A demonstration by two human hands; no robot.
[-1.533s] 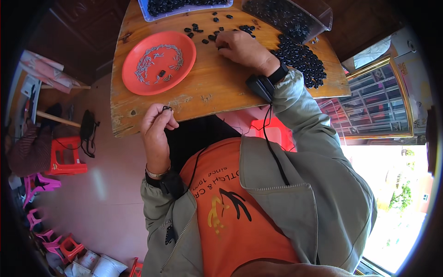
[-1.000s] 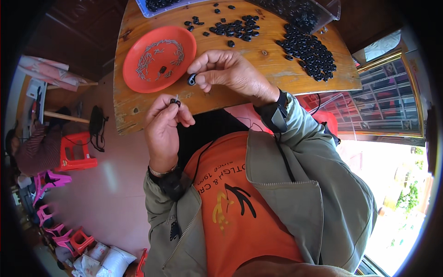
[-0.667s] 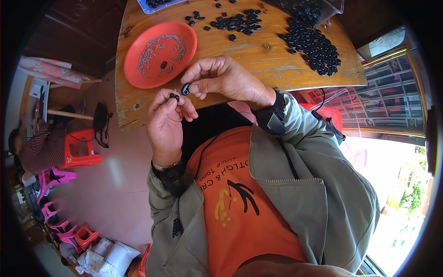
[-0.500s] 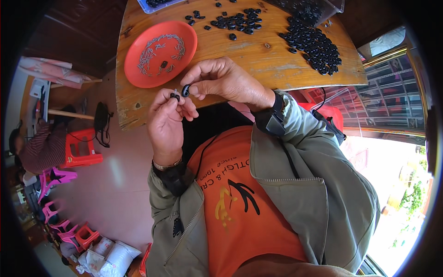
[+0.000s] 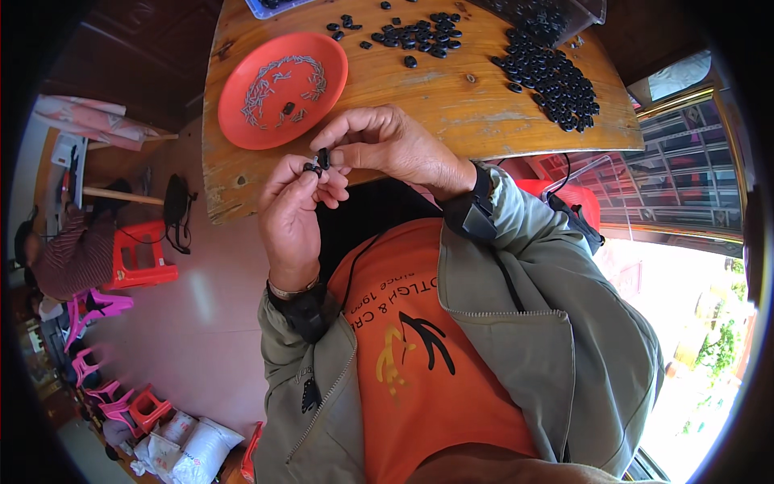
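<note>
My left hand [image 5: 292,211] pinches a small black plastic piece [image 5: 310,168] with a silvery metal pin standing out of it. Thumb and forefinger of my right hand [image 5: 385,145] grip a black oval plastic piece [image 5: 324,158], turned edge-on. The two pieces meet or nearly meet at the pin; I cannot tell whether they touch. Just beyond my hands lies a shallow red plate [image 5: 234,121], holding many thin silvery pins [image 5: 260,95] and one small black piece [image 5: 289,108].
Loose black pieces [image 5: 419,35] lie scattered on the wooden table [image 5: 419,89]. A larger heap of black oval pieces [image 5: 556,89] spills from a clear bin [image 5: 592,11] at the far right. A blue tray [image 5: 270,10] stands at the far edge. Left sit a person [image 5: 76,258] and a red stool [image 5: 141,258].
My right hand has brought the oval piece closer to the left hand's piece and turned it edge-on. The table view has shifted slightly.
</note>
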